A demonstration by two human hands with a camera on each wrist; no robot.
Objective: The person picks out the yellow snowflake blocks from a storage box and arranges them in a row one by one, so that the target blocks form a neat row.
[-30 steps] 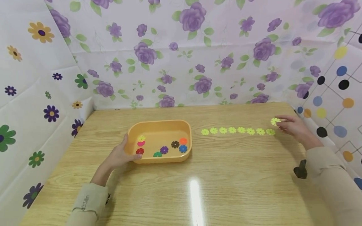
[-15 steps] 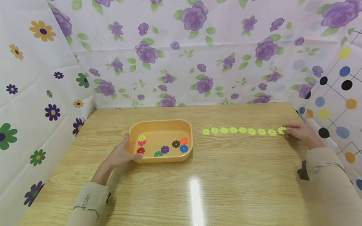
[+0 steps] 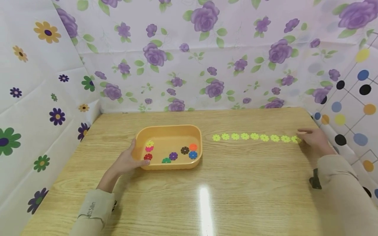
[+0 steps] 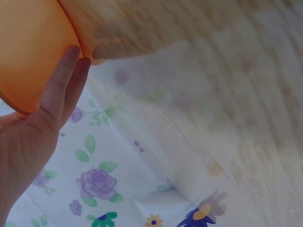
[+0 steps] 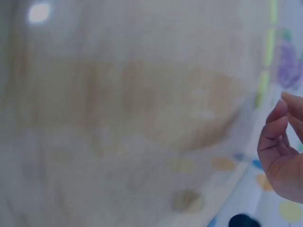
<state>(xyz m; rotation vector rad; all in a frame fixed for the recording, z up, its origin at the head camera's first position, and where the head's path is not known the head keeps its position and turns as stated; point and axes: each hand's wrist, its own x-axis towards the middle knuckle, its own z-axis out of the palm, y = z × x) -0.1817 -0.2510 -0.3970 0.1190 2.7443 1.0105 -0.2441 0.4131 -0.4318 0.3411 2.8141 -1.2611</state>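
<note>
My left hand (image 3: 127,161) grips the left side of an orange plastic tub (image 3: 168,166), thumb over the front rim and fingers along the outer wall, as the left wrist view also shows. Several notched flower-shaped discs lie in the tub, among them a red disc (image 3: 148,156), a purple disc (image 3: 173,156) and a blue disc (image 3: 193,155). To the right, yellow discs (image 3: 244,136) form a row. My right hand (image 3: 316,139) is at its right end, loosely curled fingertips beside the last yellow disc (image 3: 295,139); the right wrist view shows nothing between them.
The wooden table (image 3: 236,190) has a bright light reflection (image 3: 204,209) near its front. Behind it hangs a purple-flowered cloth (image 3: 192,65). Patterned sheets flank it: flowers on the left sheet (image 3: 35,124), coloured dots on the right sheet (image 3: 354,105).
My right hand has lowered a yellow disc to the right end of the row and let it go, fingers drawing slightly back. The left hand keeps its grip on the tub.
</note>
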